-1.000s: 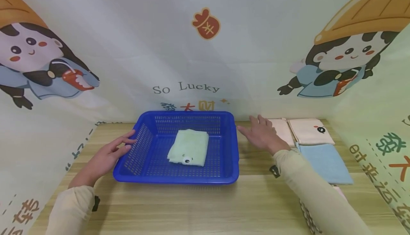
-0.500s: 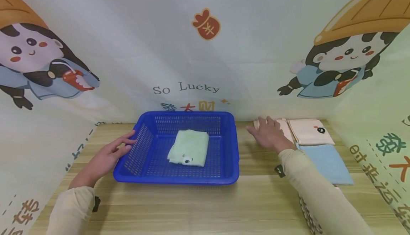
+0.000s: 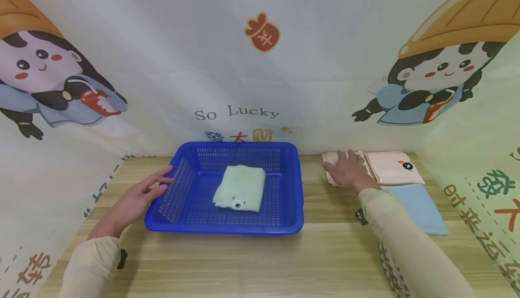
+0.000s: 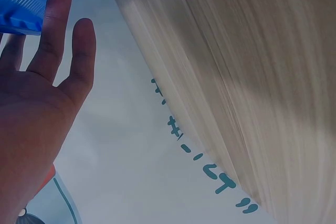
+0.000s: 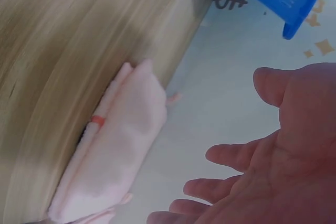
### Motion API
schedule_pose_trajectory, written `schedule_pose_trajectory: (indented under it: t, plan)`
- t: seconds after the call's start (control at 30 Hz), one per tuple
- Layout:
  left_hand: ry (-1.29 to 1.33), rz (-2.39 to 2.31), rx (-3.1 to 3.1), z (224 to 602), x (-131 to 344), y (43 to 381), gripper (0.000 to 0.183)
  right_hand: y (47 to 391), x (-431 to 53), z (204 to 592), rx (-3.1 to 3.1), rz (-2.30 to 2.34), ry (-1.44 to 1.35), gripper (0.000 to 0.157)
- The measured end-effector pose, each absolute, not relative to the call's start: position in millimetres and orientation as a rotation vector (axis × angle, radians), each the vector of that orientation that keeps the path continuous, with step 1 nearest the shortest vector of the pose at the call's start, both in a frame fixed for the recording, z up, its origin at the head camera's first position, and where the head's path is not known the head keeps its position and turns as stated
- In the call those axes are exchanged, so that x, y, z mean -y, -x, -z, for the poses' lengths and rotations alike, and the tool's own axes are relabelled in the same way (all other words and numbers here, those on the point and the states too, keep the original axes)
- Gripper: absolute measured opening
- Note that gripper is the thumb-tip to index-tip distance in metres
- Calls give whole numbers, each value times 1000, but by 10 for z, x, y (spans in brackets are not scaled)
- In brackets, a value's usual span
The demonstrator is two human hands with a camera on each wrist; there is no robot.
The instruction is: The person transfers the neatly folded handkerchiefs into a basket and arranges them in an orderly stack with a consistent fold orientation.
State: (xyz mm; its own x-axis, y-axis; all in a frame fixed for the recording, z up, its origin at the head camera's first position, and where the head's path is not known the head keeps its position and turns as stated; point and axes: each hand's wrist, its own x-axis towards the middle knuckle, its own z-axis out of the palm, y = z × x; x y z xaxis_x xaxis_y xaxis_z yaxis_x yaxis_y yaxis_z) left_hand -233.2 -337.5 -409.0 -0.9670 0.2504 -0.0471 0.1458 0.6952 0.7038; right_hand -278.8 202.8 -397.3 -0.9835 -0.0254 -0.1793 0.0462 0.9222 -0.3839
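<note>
A blue plastic basket [image 3: 223,231] stands on the wooden table with a folded pale green towel [image 3: 243,183] inside; a small bear face shows on the towel. My left hand [image 3: 132,203] touches the basket's left side, fingers fairly straight along its rim. Over at the right, my right hand [image 3: 348,171] is spread above a folded pale pink towel [image 5: 113,150], palm down and holding nothing. The right wrist view shows a gap between this palm and the towel, which lies on the table with a small orange tag at its edge.
Beside it lies another pale pink towel [image 3: 390,167] with a small dark face. Nearer is a folded light blue towel [image 3: 420,207], partly behind the right sleeve [image 3: 406,239]. A brown-and-white patterned edge [image 3: 392,268] shows by that sleeve. Printed cloth walls [image 3: 317,63] enclose the table.
My right hand has moved rightward from beside the basket to over the nearer pink towel. The left hand and the basket have stayed in place.
</note>
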Motion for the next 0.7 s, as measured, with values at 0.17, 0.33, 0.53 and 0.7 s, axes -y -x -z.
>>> schedule_pose_trajectory:
  t: [0.17, 0.33, 0.53, 0.7]
  plan:
    - [-316, -1118, -2766, 4087, 3371, 2321, 48, 2833, -2075, 4039, -2928, 515, -24, 81]
    - [-317, -1119, -2764, 4075, 3363, 2324, 49, 2865, -2159, 4058, -2956, 454, -7, 78]
    - [-327, -1124, -2772, 4082, 3372, 2323, 48, 2879, -2196, 4061, -2908, 489, -62, 80]
    - [-317, -1136, -2758, 4089, 3380, 2322, 48, 2889, -2240, 4102, -2852, 518, -120, 81]
